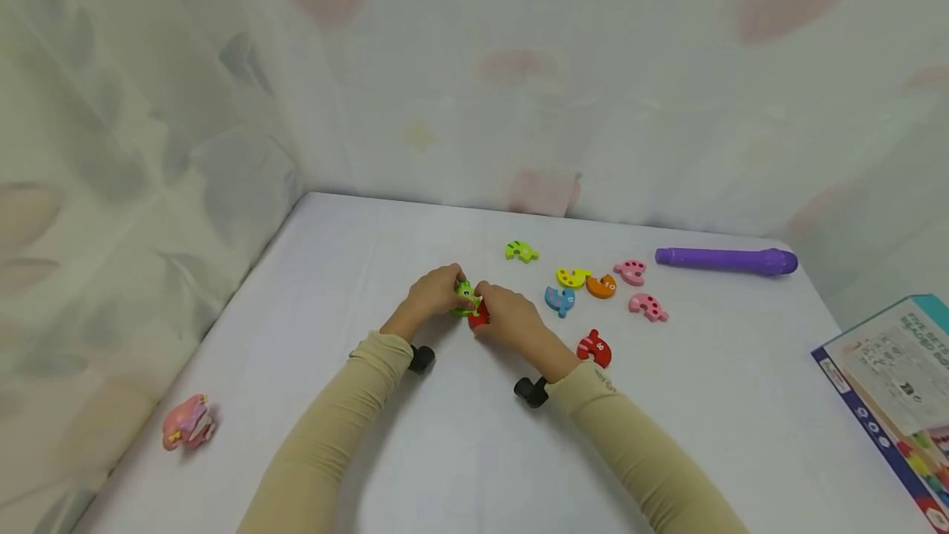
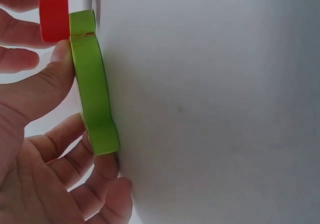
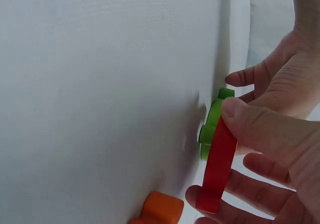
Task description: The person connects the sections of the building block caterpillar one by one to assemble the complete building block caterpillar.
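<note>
My left hand (image 1: 433, 293) pinches a green animal-shaped toy block (image 2: 92, 88) between thumb and fingers near the middle of the white table. Its flat green edge faces the left wrist view, and a painted eye shows in the head view. Right beside it, my right hand (image 1: 511, 318) grips a red curved toy block (image 3: 218, 164) with the thumb at one end and fingertips at the other. In both wrist views the two blocks meet or overlap at their ends. Fingers partly hide both blocks in the head view.
Several small animal-shaped blocks lie to the right, among them a blue one (image 1: 560, 301), an orange one (image 1: 601, 287) and a red one (image 1: 594, 349). Behind them is a purple tube (image 1: 726, 260). A box (image 1: 890, 386) stands at the right edge, a pink figure (image 1: 189, 422) at the left.
</note>
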`<move>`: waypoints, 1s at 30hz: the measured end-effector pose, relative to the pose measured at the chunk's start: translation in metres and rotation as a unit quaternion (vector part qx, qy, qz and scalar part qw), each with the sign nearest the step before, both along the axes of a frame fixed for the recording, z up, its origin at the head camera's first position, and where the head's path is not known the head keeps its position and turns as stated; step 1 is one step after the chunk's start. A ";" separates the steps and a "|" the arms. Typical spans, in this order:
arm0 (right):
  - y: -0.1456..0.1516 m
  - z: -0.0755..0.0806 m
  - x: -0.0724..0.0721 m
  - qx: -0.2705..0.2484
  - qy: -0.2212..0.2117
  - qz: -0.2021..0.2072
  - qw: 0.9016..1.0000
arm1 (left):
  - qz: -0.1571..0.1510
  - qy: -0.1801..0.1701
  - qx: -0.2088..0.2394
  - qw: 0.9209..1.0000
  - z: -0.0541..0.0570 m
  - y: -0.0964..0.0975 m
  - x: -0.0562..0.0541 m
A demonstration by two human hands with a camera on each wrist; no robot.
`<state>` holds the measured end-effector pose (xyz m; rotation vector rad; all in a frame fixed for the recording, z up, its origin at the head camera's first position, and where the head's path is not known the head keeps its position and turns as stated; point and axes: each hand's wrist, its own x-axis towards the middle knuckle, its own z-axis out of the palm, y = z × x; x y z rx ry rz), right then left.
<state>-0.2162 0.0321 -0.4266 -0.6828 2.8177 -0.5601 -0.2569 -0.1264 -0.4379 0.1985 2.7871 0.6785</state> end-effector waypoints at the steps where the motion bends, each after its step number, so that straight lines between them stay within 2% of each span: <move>1: 0.000 0.000 0.000 -0.002 0.001 -0.003 1.000 | 0.000 0.000 0.001 1.000 0.000 0.000 0.000; 11: -0.006 -0.010 -0.001 0.009 0.021 -0.034 0.999 | -0.015 0.001 0.007 1.000 0.001 0.001 0.000; 18: -0.012 -0.015 0.006 0.008 0.039 -0.061 0.997 | -0.030 -0.007 0.015 0.999 0.002 0.001 -0.002; 25: -0.019 -0.022 0.012 -0.002 0.076 -0.088 0.993 | -0.054 -0.017 0.037 0.998 0.003 0.003 -0.006; 30: -0.024 -0.024 0.014 -0.002 0.077 -0.096 0.992 | -0.066 -0.023 0.042 0.997 0.004 0.001 -0.008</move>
